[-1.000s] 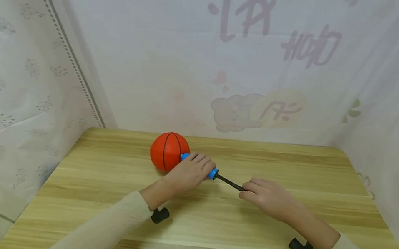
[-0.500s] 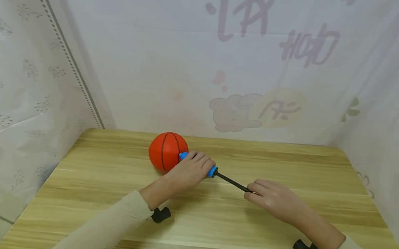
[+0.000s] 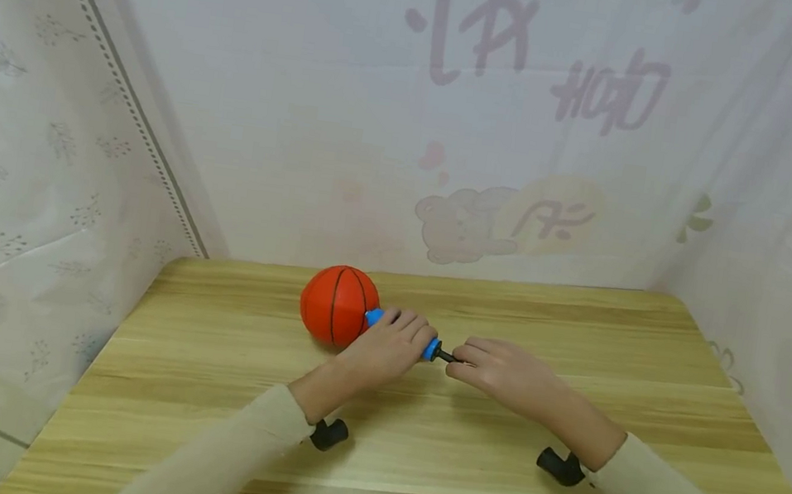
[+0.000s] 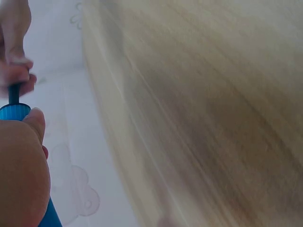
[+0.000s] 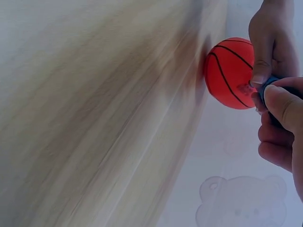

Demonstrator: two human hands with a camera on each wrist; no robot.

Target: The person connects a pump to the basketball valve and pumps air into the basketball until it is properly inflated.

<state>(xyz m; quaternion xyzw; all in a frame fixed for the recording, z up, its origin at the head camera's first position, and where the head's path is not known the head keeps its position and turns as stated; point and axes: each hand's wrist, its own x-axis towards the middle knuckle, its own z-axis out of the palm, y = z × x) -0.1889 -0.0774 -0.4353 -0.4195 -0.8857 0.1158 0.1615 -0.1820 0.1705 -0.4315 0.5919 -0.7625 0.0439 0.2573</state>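
A red-orange toy basketball [image 3: 332,307] with black lines rests on the table, left of both hands. My left hand [image 3: 388,351] is wrapped round the blue barrel of a hand pump [image 3: 432,349], whose blue tip meets the ball's right side in the head view. My right hand [image 3: 503,375] grips the pump's dark handle end, and only a short stretch of black rod shows between the hands. In the left wrist view the blue collar of the pump [image 4: 15,111] sits just below the right hand's fingers. The handle itself is mostly hidden by those fingers.
The wooden table [image 3: 412,466] ends at the back against a pale printed curtain [image 3: 290,141]. More patterned cloth hangs at the left and right sides. Black curved pieces [image 3: 560,466] stick out below each wrist, close over the table.
My right hand drew slightly right, then moved left toward the left hand, sliding the rod into the barrel. The ball and left hand shifted slightly right in view.
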